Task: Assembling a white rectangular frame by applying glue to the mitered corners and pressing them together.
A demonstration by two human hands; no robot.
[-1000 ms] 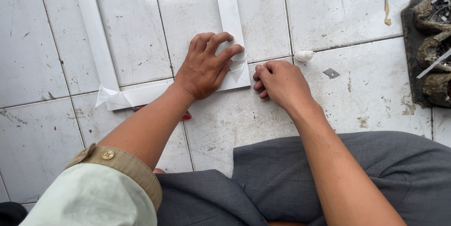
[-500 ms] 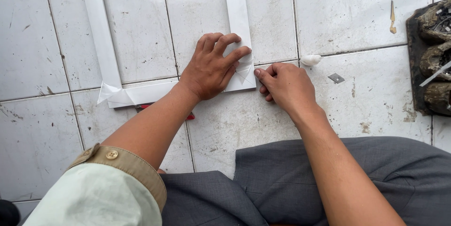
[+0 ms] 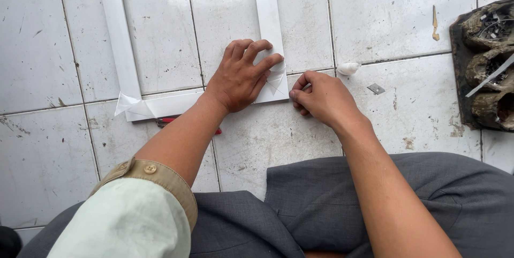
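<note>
A white frame [image 3: 120,49] made of flat strips lies on the tiled floor, with its near corners toward me. My left hand [image 3: 241,76] presses flat on the frame's near right corner, fingers spread over the joint. My right hand [image 3: 318,97] rests just right of that corner, fingers curled, fingertips touching the frame's outer edge. Whether it pinches something small I cannot tell. A red-handled tool [image 3: 168,123] lies partly hidden under my left forearm, below the bottom strip.
A small white lump [image 3: 348,68] and a small grey metal piece [image 3: 376,88] lie on the tiles right of my right hand. A dark, dirty tray [image 3: 484,65] with worn objects sits at the right edge. My grey-trousered knees fill the bottom.
Both hands have stayed on the frame's near right corner. The view has shifted slightly; my right hand's fingers have curled closer against the corner's edge.
</note>
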